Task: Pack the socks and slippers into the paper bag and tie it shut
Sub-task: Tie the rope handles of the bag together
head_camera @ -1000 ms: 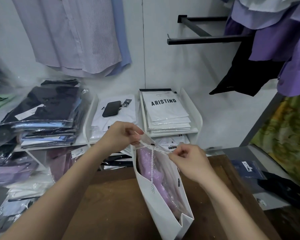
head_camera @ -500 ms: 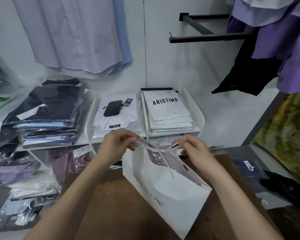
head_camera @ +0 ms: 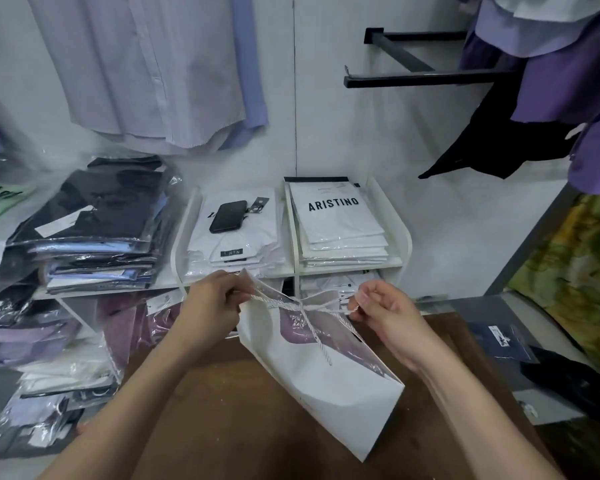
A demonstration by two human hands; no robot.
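White paper bag point(head_camera: 329, 386) tilted on brown table point(head_camera: 222, 420), left hand point(head_camera: 212, 306) at nine o'clock and right hand point(head_camera: 385, 313) at three o'clock each pinching the white cord point(head_camera: 305, 306) across its mouth

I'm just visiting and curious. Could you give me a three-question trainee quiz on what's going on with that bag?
1. True or false: the white cord is stretched between the left hand and right hand.
2. What lies on the white folded shirts behind: A phone, B scissors, C cup?
3. Fill in: the paper bag stands on a ___ wooden table.

Key: 1 true; 2 A; 3 brown.
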